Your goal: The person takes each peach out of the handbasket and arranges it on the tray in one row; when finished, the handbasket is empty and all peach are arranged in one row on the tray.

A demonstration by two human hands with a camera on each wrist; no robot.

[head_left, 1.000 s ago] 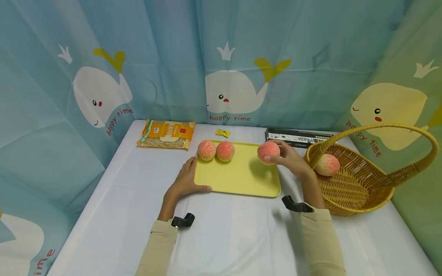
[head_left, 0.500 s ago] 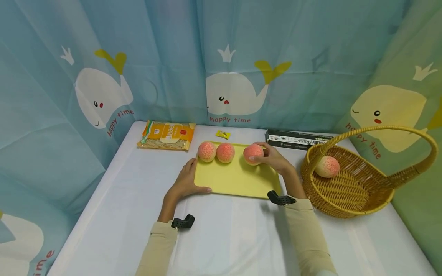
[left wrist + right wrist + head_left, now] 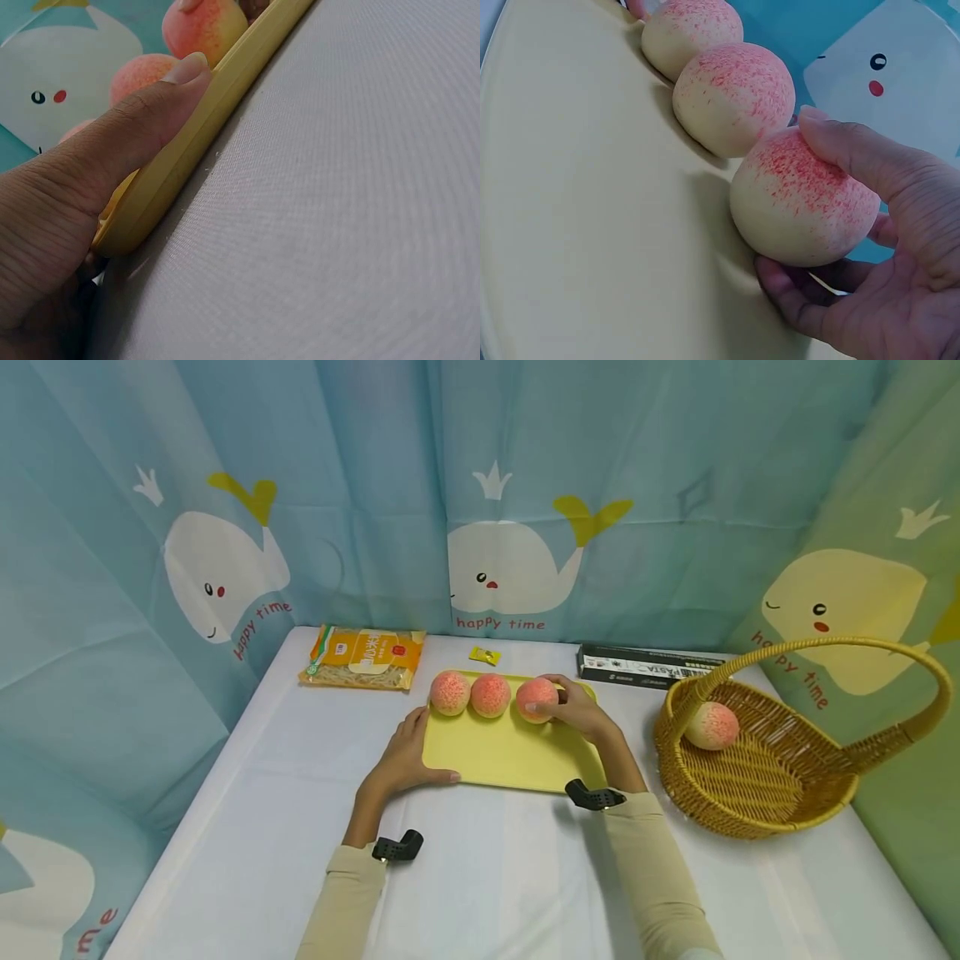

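Note:
My right hand (image 3: 576, 708) holds a pink-and-cream peach (image 3: 536, 700) low over the back of the yellow tray (image 3: 510, 760), thumb on one side and fingers round the other. In the right wrist view this peach (image 3: 802, 199) sits close beside the middle peach (image 3: 735, 101); I cannot tell whether it touches the tray. Two other peaches, the left one (image 3: 450, 692) and the middle one (image 3: 491, 696), stand side by side along the tray's back edge. My left hand (image 3: 403, 756) grips the tray's front left corner, its thumb (image 3: 154, 112) against the front rim.
To the right stands a wicker basket (image 3: 675, 777) with a tall handle and one peach (image 3: 712, 726) inside. Behind the tray lie an orange noodle packet (image 3: 363, 658), a small yellow wrapped sweet (image 3: 485, 655) and a black pasta box (image 3: 637, 667). A whale-print curtain hangs behind the table.
My right hand has carried its peach leftward and down over the tray, from the right end to near the middle peach. The left hand stays at the tray's corner.

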